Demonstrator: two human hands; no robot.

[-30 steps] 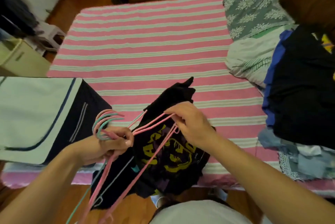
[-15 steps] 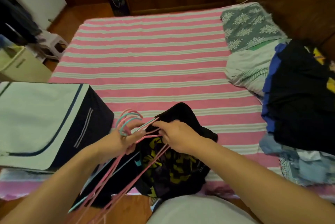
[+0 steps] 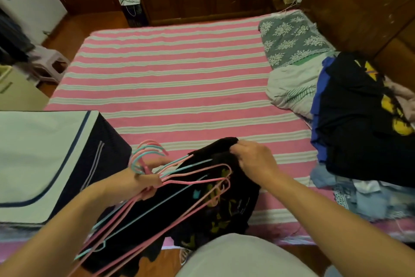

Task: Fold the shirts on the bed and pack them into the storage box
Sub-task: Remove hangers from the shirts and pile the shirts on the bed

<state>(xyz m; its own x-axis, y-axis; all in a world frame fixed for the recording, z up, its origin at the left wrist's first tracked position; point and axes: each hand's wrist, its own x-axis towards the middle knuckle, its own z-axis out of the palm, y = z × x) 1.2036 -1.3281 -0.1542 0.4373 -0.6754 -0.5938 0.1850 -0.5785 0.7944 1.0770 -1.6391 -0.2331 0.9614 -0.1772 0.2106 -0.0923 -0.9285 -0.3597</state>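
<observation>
left hand (image 3: 143, 181): fingers curled round a bunch of thin pink and pale-blue wire clothes hangers (image 3: 179, 178), gripped at the necks just under the hooks; bars trail down past the bed edge toward the floor.
right hand (image 3: 253, 161): pinches the top edge of a black T-shirt with a yellow print (image 3: 224, 209), fingertips clamped on the cloth near what looks like the collar.
hands: apart, each clamped on its own thing; hangers lie across the shirt between them.
shirt: crumpled at the near edge of the pink-and-white striped bed (image 3: 175, 88), lower part hanging over the edge. Can't tell if any hanger is caught inside it.
box: dark navy fabric storage box with a white lid trimmed in blue (image 3: 45, 160), on the bed just left of the left hand; lid looks down.
rest of laundry: pile of unfolded clothes, black shirt with yellow print on top over blue and grey pieces (image 3: 363, 124), at the right side of the bed; grey floral pillow (image 3: 292, 39) and a pale crumpled sheet (image 3: 292, 88) beyond it.
step (my read): shirt is coming off the hangers, not yet folded.
how to do it well: lift hangers clear of the cloth before pulling, so no hook snags the neckline. Park the bunch off to the side, not on the folding area. Then use both hands to spread the shirt flat on the open striped patch mid-bed, print down, sleeves in, fold to box width.
risk: lid needs opening first; one-handed folding will leave it lumpy.
</observation>
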